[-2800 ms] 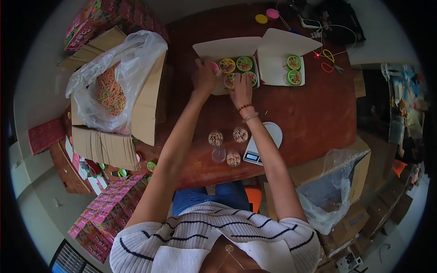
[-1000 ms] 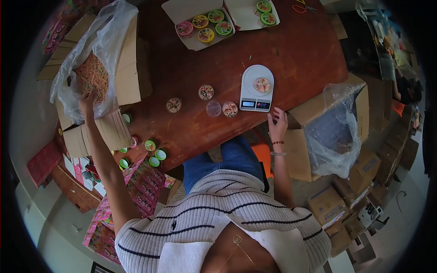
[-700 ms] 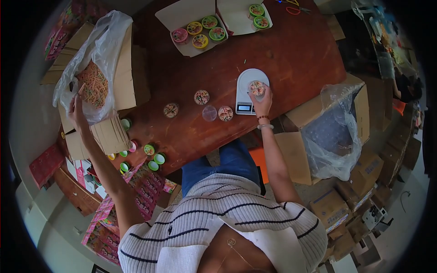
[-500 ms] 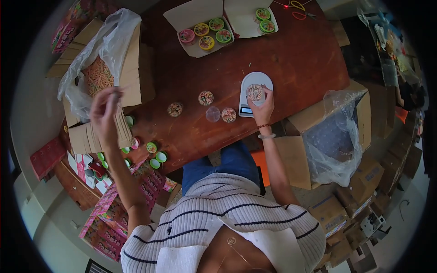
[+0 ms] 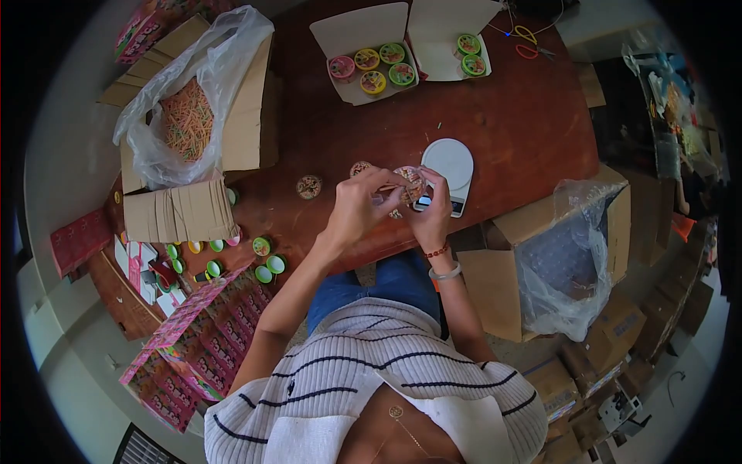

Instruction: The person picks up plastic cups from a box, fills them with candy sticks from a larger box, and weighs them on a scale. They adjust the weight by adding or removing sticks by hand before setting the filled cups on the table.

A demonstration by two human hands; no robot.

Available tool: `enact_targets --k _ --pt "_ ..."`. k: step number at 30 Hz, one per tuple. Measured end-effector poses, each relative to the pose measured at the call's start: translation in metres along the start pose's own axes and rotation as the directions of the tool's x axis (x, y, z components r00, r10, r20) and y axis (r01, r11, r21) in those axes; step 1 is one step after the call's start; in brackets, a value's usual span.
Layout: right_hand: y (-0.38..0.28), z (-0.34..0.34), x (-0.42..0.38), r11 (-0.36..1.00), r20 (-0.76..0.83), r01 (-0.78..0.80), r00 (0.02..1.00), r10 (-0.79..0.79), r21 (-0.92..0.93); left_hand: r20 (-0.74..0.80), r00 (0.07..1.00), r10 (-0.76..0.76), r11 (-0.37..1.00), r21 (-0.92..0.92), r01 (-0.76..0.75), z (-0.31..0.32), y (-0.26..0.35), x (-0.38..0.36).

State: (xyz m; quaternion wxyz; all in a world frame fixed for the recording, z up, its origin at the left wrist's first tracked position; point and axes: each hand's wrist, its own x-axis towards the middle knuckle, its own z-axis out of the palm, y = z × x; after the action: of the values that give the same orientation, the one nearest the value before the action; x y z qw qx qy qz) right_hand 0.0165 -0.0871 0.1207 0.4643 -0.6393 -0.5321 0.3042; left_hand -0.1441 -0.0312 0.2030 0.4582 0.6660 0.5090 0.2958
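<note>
My right hand (image 5: 430, 215) holds a clear round cup of small coloured sticks (image 5: 410, 184) just left of the white scale (image 5: 448, 166). My left hand (image 5: 359, 203) is closed against the cup's left side, and a clear piece, perhaps a lid, shows by its fingers. Another filled cup (image 5: 309, 186) stands to the left on the red-brown table (image 5: 495, 116). Partly behind my left hand is one more filled cup (image 5: 360, 168). A further one is mostly hidden below my hands.
A box of coloured sticks (image 5: 185, 124) lined with plastic stands at left. Open white cartons (image 5: 363, 93) hold lidded tubs at the back, near scissors (image 5: 533, 48). Green caps (image 5: 269, 268) lie at lower left. A plastic-lined box (image 5: 560, 247) is at right.
My left hand has come from beside the box of sticks to the cup. My right hand has lifted the cup off the scale and moved it left. The view has shifted slightly.
</note>
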Motion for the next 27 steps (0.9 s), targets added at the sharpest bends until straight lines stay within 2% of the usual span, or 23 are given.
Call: enact_targets --k 3,5,8,9,11,15,17,20,25,26,27 --pt "-0.004 0.004 -0.001 1.0 0.017 0.01 1.0 -0.01 -0.01 0.059 0.996 0.074 0.995 0.06 -0.077 0.003 0.003 -0.006" --pt "-0.005 0.004 -0.001 0.999 0.023 0.022 0.999 -0.022 -0.023 0.083 0.97 0.228 0.964 0.12 -0.237 0.01 -0.009 -0.011" --pt "-0.01 0.005 -0.003 0.999 0.021 0.023 1.0 -0.022 -0.036 0.091 0.962 0.257 0.96 0.09 -0.265 0.011 -0.016 -0.012" --pt "-0.015 0.003 -0.001 0.997 0.024 0.045 0.999 -0.043 -0.057 0.092 0.963 0.254 0.961 0.091 -0.262 0.008 -0.018 -0.011" --pt "-0.018 0.003 -0.002 0.995 0.027 0.063 0.998 -0.061 -0.08 0.11 0.993 0.037 0.999 -0.021 -0.035 0.002 -0.021 -0.01" --pt "-0.023 0.011 -0.006 0.997 0.082 0.058 0.995 -0.053 -0.057 0.084 0.996 0.029 0.997 0.074 -0.036 0.002 -0.012 -0.017" --pt "-0.029 0.017 -0.008 0.999 0.106 0.04 0.994 -0.037 -0.029 -0.028 0.992 0.12 0.983 0.14 -0.115 0.006 -0.014 -0.023" --pt "-0.042 0.023 -0.006 0.998 0.127 -0.045 0.991 0.04 0.039 -0.053 0.99 0.132 0.98 0.154 -0.123 -0.009 -0.009 -0.03" --pt "-0.078 0.056 -0.007 0.982 0.213 0.16 0.961 -0.177 0.095 -0.185 0.978 0.097 0.942 0.333 -0.031 -0.062 0.003 -0.061" --pt "-0.089 0.065 -0.011 0.98 0.245 0.115 0.958 -0.152 0.161 -0.22 0.95 0.221 0.893 0.437 -0.107 -0.074 0.001 -0.065" --pt "-0.102 0.075 -0.013 0.972 0.277 0.066 0.952 -0.128 0.224 -0.214 0.94 0.266 0.87 0.472 -0.139 -0.087 -0.006 -0.071"
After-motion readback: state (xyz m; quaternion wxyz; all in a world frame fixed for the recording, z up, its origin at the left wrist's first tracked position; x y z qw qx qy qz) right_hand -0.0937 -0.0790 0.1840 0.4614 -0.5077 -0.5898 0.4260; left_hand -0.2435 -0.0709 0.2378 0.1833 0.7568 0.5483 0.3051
